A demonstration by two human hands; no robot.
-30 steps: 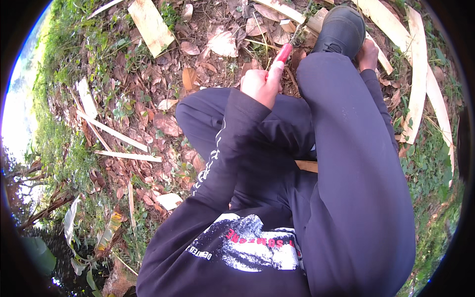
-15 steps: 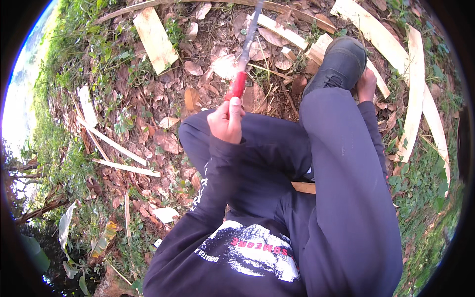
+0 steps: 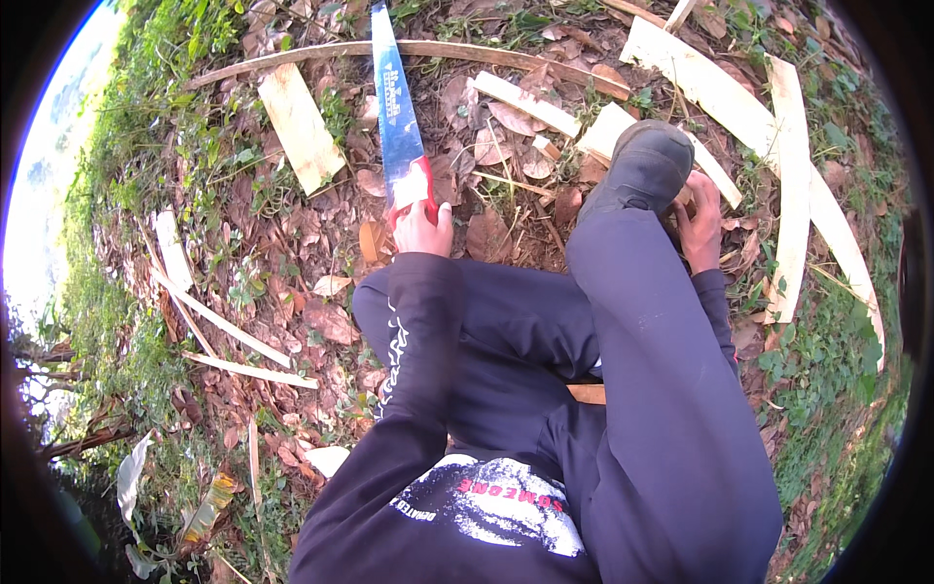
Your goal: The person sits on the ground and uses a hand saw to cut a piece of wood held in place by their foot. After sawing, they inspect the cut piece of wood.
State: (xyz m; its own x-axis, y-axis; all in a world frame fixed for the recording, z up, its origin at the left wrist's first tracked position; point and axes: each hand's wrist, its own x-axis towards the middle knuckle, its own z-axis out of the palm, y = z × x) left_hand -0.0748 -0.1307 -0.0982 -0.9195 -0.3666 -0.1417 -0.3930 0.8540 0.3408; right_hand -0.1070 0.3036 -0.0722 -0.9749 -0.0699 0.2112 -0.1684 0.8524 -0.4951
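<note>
My left hand (image 3: pixel 420 231) grips the red handle of a hand saw (image 3: pixel 396 117); its blue blade points away from me over leaf-covered ground. My right hand (image 3: pixel 700 221) rests beside my grey shoe (image 3: pixel 642 165), fingers curled around a pale wooden strip (image 3: pixel 702 165) that the shoe pins down. My raised right leg in dark trousers (image 3: pixel 662 370) hides part of that hand and strip. My left leg is folded beneath my left forearm.
Pale wood offcuts lie scattered: a short plank (image 3: pixel 300 127) at upper left, long curved strips (image 3: pixel 793 185) on the right, thin slats (image 3: pixel 224 331) on the left. Dry leaves and grass cover the ground. Another board (image 3: pixel 587 393) shows under my legs.
My left hand has swung the saw from near my shoe out to the left and forward; the blade now points away. My right hand has stayed by the shoe.
</note>
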